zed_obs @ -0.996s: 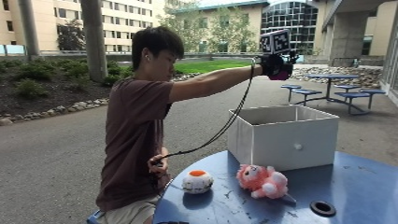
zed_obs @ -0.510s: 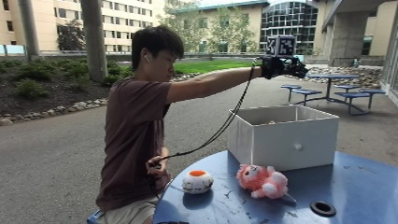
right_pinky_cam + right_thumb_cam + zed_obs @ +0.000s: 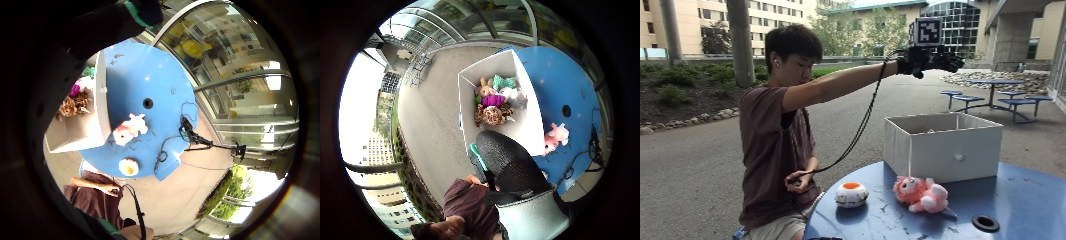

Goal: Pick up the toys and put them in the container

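**Hand high above the box, two toys left on the surface**

Raised at the end of an outstretched arm, the gloved right hand [image 3: 936,60] hangs well above the white box [image 3: 943,145]. In the outside view its fingers look loosely curled and nothing shows between them, so I judge it empty, though the glove is dark and the fingers are hard to separate; neither palm view shows anything in the grasp either.

Going left to right across the blue surface [image 3: 1026,200]: a round white ball toy with an orange top [image 3: 851,194] sits near the edge closest to the person. Just to its right, apart from it, a pink plush toy [image 3: 921,193] lies close in front of the box wall. The box stands behind and to the right of both.

The thumb-side palm view looks down into the box and shows several toys [image 3: 495,100] already heaped inside: something tan with ears, a green piece, a purple one, a brown spotted one and a pale one. So the task reads as well advanced but unfinished: the ball toy and the pink plush still have to go in.

Hard to make out: the exact count and kind of toys in the box, since they overlap. From the outside view the box's contents are almost wholly hidden by its wall. The far right of the surface is cut off, so any toy there cannot be ruled out. The bare hand [image 3: 798,180] holds a cable at the person's waist.
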`<action>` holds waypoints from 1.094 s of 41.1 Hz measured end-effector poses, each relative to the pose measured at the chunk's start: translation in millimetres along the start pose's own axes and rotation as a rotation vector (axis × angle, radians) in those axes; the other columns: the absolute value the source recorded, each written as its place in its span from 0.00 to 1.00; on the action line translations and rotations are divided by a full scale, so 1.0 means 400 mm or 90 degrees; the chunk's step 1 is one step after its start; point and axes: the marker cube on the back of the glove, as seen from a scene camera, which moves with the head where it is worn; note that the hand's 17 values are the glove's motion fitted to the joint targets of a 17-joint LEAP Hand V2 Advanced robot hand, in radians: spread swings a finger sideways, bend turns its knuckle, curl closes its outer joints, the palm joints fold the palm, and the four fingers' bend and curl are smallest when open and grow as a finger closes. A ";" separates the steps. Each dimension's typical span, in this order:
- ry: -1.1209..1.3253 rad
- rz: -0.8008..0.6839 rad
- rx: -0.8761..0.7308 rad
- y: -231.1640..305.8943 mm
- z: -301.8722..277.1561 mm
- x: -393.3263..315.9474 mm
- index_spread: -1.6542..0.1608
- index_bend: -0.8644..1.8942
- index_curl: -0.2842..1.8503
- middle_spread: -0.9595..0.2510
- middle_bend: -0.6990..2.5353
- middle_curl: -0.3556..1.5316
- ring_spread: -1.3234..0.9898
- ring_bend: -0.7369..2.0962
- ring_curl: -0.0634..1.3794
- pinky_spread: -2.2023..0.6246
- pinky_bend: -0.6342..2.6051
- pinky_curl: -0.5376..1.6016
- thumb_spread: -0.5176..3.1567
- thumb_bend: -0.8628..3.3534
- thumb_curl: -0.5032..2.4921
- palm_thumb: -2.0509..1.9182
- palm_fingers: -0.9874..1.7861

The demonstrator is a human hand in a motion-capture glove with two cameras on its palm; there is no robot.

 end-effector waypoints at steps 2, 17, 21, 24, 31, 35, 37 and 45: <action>-0.003 0.030 0.002 0.034 -0.009 0.048 0.79 0.33 0.23 0.77 0.25 0.35 0.57 0.40 0.26 0.79 0.49 0.43 0.45 0.19 0.31 0.50 0.24; -0.034 0.133 -0.043 0.397 0.051 0.320 0.79 0.33 0.20 0.78 0.26 0.33 0.58 0.40 0.26 0.80 0.48 0.42 0.46 0.19 0.29 0.51 0.26; 0.027 0.209 -0.059 0.457 0.149 0.360 0.80 0.33 0.20 0.78 0.26 0.33 0.58 0.39 0.26 0.80 0.48 0.42 0.46 0.19 0.28 0.51 0.26; 0.036 0.228 -0.089 0.502 0.260 0.362 0.79 0.33 0.20 0.79 0.26 0.33 0.58 0.39 0.26 0.80 0.48 0.42 0.46 0.19 0.28 0.51 0.26; 0.088 0.175 -0.217 0.605 0.611 0.307 0.81 0.32 0.18 0.80 0.26 0.32 0.58 0.39 0.26 0.80 0.50 0.43 0.46 0.19 0.27 0.50 0.25; 0.043 0.134 -0.288 0.662 0.834 0.248 0.82 0.31 0.18 0.82 0.25 0.32 0.59 0.38 0.27 0.80 0.51 0.43 0.46 0.19 0.27 0.50 0.24; -0.004 0.131 -0.293 0.681 0.909 0.217 0.82 0.31 0.17 0.82 0.25 0.32 0.59 0.39 0.27 0.80 0.51 0.43 0.46 0.19 0.27 0.50 0.25; -0.038 0.115 -0.110 0.714 1.017 0.187 0.80 0.40 0.19 0.74 0.30 0.34 0.50 0.53 0.31 0.69 0.52 0.41 0.54 0.25 0.28 0.58 0.61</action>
